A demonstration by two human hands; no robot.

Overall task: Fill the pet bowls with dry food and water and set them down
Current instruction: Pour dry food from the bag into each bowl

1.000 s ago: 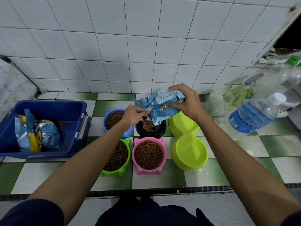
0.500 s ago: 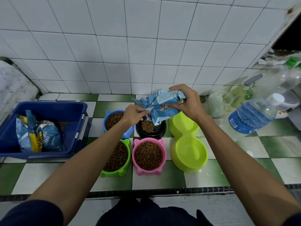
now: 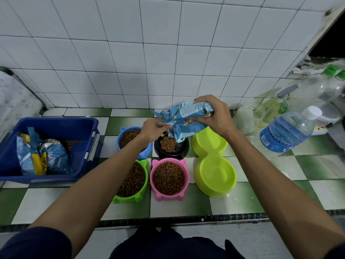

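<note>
A light blue food pouch [image 3: 183, 118] hangs tilted, mouth down, over a black bowl [image 3: 182, 150] that holds a small heap of kibble. My right hand [image 3: 212, 114] grips the pouch's upper end. My left hand [image 3: 155, 128] pinches its lower open edge. A blue bowl [image 3: 122, 134], a green bowl [image 3: 143, 164] and a pink bowl [image 3: 156, 182] are filled with kibble. The lime double bowl [image 3: 214, 174] to the right has nothing in it. A water bottle [image 3: 287, 131] with a white cap leans at the right.
A blue plastic bin [image 3: 80, 144] at the left holds a larger blue and yellow food bag [image 3: 43, 157] and loose kibble. A glass jar [image 3: 246, 118], a pump bottle [image 3: 276, 107] and clear bottles [image 3: 323, 86] crowd the right. The tiled wall stands close behind the bowls.
Almost nothing differs. Both hands hold the pouch in the same place above the black bowl, and the kibble heap in it looks about the same.
</note>
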